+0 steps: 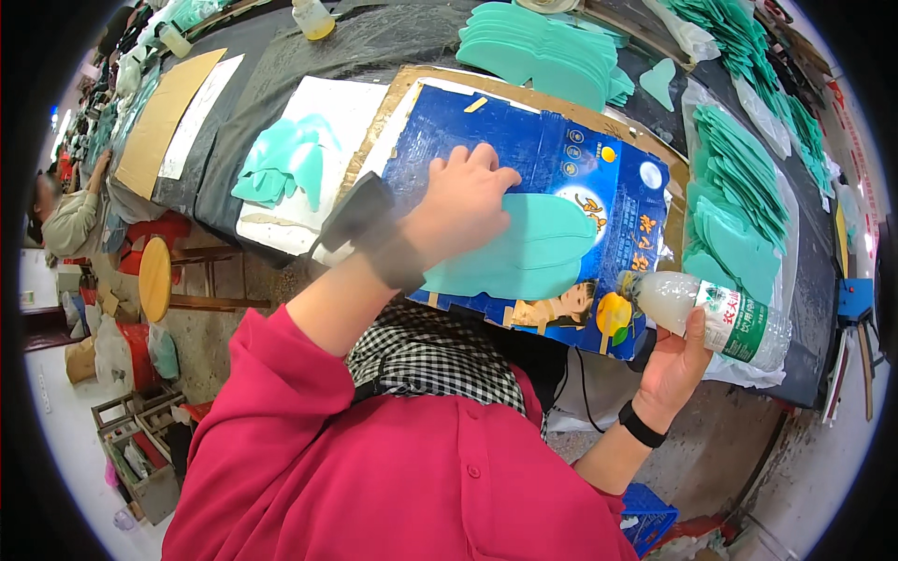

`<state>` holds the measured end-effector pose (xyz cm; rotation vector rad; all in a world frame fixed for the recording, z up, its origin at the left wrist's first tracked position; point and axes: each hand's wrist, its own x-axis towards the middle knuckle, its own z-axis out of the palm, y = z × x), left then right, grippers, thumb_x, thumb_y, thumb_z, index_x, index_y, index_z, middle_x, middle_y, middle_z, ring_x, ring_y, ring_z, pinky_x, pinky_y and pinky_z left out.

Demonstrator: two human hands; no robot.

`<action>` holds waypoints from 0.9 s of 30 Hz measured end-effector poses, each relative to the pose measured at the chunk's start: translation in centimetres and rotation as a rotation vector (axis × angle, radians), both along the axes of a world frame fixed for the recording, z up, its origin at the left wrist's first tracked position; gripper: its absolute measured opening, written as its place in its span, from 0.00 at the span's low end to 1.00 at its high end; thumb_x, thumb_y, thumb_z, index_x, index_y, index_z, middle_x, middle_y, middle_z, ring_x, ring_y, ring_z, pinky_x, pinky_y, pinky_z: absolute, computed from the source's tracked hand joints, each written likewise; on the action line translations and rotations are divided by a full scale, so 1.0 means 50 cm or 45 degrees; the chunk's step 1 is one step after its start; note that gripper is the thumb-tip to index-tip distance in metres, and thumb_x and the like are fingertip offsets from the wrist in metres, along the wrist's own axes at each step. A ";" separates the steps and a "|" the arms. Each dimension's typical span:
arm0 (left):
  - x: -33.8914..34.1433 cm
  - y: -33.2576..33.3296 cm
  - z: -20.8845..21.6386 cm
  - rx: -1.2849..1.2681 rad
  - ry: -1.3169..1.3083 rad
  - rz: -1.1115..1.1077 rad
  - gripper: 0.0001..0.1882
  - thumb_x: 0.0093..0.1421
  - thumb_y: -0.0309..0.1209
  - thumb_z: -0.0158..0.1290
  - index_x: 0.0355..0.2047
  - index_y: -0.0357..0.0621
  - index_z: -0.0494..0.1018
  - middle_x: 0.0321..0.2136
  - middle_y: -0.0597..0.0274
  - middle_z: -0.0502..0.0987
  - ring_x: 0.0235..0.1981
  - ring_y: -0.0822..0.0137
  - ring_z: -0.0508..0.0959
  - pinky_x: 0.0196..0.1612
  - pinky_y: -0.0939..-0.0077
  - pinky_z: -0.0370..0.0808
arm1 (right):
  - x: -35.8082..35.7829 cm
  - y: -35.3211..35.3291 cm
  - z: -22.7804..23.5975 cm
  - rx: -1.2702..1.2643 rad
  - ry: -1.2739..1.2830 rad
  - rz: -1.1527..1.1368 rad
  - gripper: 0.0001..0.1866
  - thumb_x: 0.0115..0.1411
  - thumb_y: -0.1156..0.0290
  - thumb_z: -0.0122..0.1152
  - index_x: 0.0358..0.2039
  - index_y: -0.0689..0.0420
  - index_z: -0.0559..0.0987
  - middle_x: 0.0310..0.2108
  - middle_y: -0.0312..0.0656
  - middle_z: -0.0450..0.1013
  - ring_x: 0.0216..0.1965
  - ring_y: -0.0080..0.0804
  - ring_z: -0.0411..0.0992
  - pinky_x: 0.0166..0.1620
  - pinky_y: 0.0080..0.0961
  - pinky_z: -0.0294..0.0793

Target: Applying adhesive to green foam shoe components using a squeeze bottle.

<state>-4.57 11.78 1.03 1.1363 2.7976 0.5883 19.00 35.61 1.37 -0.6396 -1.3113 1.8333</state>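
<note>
dark, wrinkled table (281, 70), at least four green heaps (533, 56), one bottle (734, 323) in hand

overlapping green pieces (543, 251), flat and smooth with rounded ends, lie on the blue board (449, 131) (glossy printed card) right in front of the body; can't get an exact count. left hand (465, 199) is palm down over their edge, fingers half curled, can't tell if it's pinching anything. right hand (673, 360) is wrapped round the bottle, clear plastic, cloudy inside, tipped over by the board's near right corner. left forearm blocks part of the view. also around: two more bottles (315, 19) back left, one round wooden stool (154, 279), one other person (70, 220).
</note>
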 end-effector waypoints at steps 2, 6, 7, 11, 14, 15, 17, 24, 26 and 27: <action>-0.010 0.022 0.003 -0.170 -0.246 -0.024 0.24 0.55 0.34 0.62 0.53 0.50 0.80 0.52 0.54 0.73 0.56 0.50 0.71 0.59 0.52 0.68 | 0.012 -0.002 0.010 -0.023 0.001 0.007 0.33 0.67 0.69 0.68 0.68 0.59 0.66 0.63 0.47 0.72 0.62 0.40 0.73 0.61 0.42 0.77; -0.002 0.047 -0.001 -0.229 -0.272 -0.001 0.23 0.55 0.34 0.62 0.53 0.48 0.80 0.52 0.54 0.73 0.56 0.50 0.71 0.59 0.52 0.68 | 0.037 -0.008 0.016 -0.044 0.008 -0.018 0.35 0.66 0.72 0.68 0.70 0.59 0.64 0.64 0.50 0.70 0.64 0.42 0.71 0.65 0.44 0.74; 0.004 0.055 -0.002 -0.225 -0.331 -0.016 0.24 0.54 0.34 0.62 0.53 0.47 0.80 0.51 0.55 0.73 0.56 0.50 0.71 0.58 0.52 0.68 | 0.043 -0.007 0.015 -0.043 0.006 -0.025 0.35 0.66 0.72 0.68 0.70 0.59 0.64 0.64 0.50 0.70 0.64 0.42 0.71 0.65 0.44 0.74; 0.042 0.069 -0.027 0.097 -0.010 -0.089 0.25 0.54 0.33 0.60 0.54 0.50 0.80 0.49 0.57 0.74 0.54 0.51 0.72 0.56 0.54 0.69 | 0.061 -0.003 0.014 -0.078 -0.004 -0.052 0.35 0.66 0.73 0.67 0.70 0.59 0.63 0.65 0.50 0.70 0.65 0.43 0.71 0.66 0.45 0.74; 0.042 0.115 -0.009 0.018 0.054 -0.245 0.24 0.56 0.30 0.57 0.55 0.56 0.80 0.48 0.58 0.74 0.52 0.53 0.72 0.53 0.55 0.68 | 0.071 -0.002 0.005 -0.045 -0.002 -0.060 0.33 0.68 0.71 0.66 0.70 0.60 0.64 0.65 0.49 0.70 0.63 0.42 0.72 0.64 0.44 0.76; 0.037 0.130 -0.012 0.023 0.055 -0.244 0.24 0.56 0.30 0.57 0.55 0.56 0.80 0.48 0.58 0.74 0.52 0.53 0.72 0.53 0.55 0.68 | 0.070 0.000 0.002 -0.008 0.014 -0.066 0.31 0.70 0.68 0.64 0.70 0.60 0.65 0.64 0.47 0.71 0.62 0.41 0.74 0.61 0.43 0.79; 0.023 0.153 -0.019 -0.054 0.082 -0.391 0.24 0.58 0.27 0.54 0.54 0.60 0.81 0.48 0.58 0.73 0.52 0.54 0.72 0.51 0.56 0.68 | 0.073 -0.003 0.004 0.015 0.002 -0.051 0.31 0.70 0.69 0.64 0.70 0.60 0.64 0.65 0.49 0.71 0.63 0.41 0.73 0.62 0.43 0.79; -0.018 0.197 -0.005 -0.168 0.124 -0.587 0.19 0.57 0.26 0.54 0.48 0.58 0.80 0.46 0.60 0.75 0.51 0.54 0.74 0.50 0.55 0.68 | 0.096 -0.003 0.007 -0.004 -0.002 -0.095 0.32 0.71 0.70 0.62 0.72 0.59 0.62 0.66 0.52 0.69 0.65 0.44 0.71 0.64 0.45 0.77; -0.036 0.210 0.017 -0.279 0.025 -0.667 0.15 0.56 0.27 0.55 0.44 0.56 0.78 0.42 0.64 0.77 0.50 0.55 0.75 0.49 0.57 0.67 | 0.105 0.000 0.006 -0.001 -0.002 -0.106 0.32 0.71 0.70 0.62 0.72 0.60 0.62 0.66 0.52 0.69 0.65 0.44 0.71 0.64 0.46 0.77; -0.043 0.208 0.041 -0.321 -0.052 -0.661 0.14 0.54 0.27 0.55 0.42 0.54 0.76 0.36 0.66 0.79 0.47 0.56 0.77 0.48 0.57 0.66 | 0.108 0.001 0.006 -0.003 0.003 -0.110 0.32 0.71 0.70 0.62 0.71 0.60 0.62 0.66 0.52 0.69 0.65 0.44 0.71 0.64 0.46 0.76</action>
